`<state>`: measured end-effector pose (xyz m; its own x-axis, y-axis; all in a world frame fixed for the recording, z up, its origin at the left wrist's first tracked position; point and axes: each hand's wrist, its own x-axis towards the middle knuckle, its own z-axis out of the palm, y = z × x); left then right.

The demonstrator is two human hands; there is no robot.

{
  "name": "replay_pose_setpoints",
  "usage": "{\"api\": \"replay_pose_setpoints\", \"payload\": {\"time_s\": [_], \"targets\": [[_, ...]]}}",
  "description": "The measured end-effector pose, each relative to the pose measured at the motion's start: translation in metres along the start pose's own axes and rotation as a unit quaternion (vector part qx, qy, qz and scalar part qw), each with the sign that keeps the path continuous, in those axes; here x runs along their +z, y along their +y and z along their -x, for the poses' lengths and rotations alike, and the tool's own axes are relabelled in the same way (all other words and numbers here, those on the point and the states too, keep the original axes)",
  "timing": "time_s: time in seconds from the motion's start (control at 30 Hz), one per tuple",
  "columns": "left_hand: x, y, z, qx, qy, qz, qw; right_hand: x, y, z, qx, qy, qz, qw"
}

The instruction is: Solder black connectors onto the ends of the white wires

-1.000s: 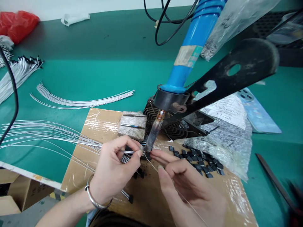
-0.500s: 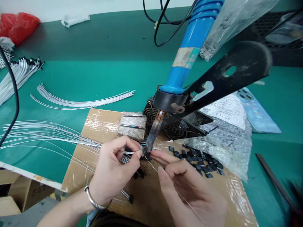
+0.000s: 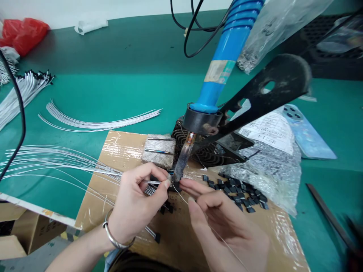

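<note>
My left hand (image 3: 136,206) pinches the ends of thin white wires (image 3: 56,160) between thumb and forefinger, holding them at the tip of a blue-handled soldering iron (image 3: 218,62). The iron hangs tilted in a black metal stand (image 3: 263,88), its dark tip (image 3: 179,166) pointing down at my fingertips. My right hand (image 3: 224,223) is closed in a pinch on a thin strand of solder wire (image 3: 218,238), fed up to the same spot. A small black part sits at the joint, mostly hidden by my fingers. Both hands rest over a taped cardboard sheet (image 3: 119,151).
Several small black components (image 3: 241,192) lie loose beside a plastic bag (image 3: 272,166) of them. A grey cleaning block (image 3: 159,149) and a black fan (image 3: 210,153) sit behind the tip. More white wire bundles (image 3: 93,121) lie on the green table; a red bag (image 3: 24,32) lies far left.
The view has shifted slightly; both hands stay pinched at the iron's tip with no visible change in grip.
</note>
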<state>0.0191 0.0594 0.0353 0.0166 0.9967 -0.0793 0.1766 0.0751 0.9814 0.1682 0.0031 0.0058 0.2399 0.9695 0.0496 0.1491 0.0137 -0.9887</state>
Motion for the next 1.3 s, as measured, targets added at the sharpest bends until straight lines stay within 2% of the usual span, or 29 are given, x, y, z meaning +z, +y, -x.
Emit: {"api": "replay_pose_setpoints", "payload": {"time_s": [0.1, 0.23, 0.4, 0.53, 0.7, 0.9, 1.3], "targets": [[-0.0004, -0.0006, 0.0002, 0.008, -0.002, -0.005, 1.000, -0.0006, 0.0005, 0.0002, 0.008, 0.009, 0.000, 1.000], [-0.0011, -0.0027, 0.0003, 0.007, -0.001, -0.010, 1.000, -0.0005, 0.0005, 0.0020, -0.001, -0.008, 0.000, 1.000], [-0.0014, -0.0040, 0.0000, 0.005, -0.005, -0.005, 1.000, 0.0052, -0.0049, 0.0052, 0.061, 0.029, -0.019, 0.998], [-0.0010, -0.0028, 0.0002, 0.001, -0.010, -0.009, 1.000, 0.0072, -0.0074, 0.0052, 0.081, 0.036, -0.032, 0.996], [-0.0017, -0.0031, 0.0015, 0.006, -0.009, -0.034, 0.999, 0.0034, -0.0036, 0.0033, 0.048, 0.020, -0.020, 0.998], [-0.0026, -0.0048, 0.0026, 0.005, -0.004, -0.054, 0.999, 0.0075, -0.0066, 0.0040, 0.070, 0.043, -0.034, 0.996], [-0.0015, -0.0045, 0.0023, -0.003, -0.011, -0.042, 0.999, 0.0063, -0.0037, 0.0042, 0.032, 0.037, 0.004, 0.999]]}}
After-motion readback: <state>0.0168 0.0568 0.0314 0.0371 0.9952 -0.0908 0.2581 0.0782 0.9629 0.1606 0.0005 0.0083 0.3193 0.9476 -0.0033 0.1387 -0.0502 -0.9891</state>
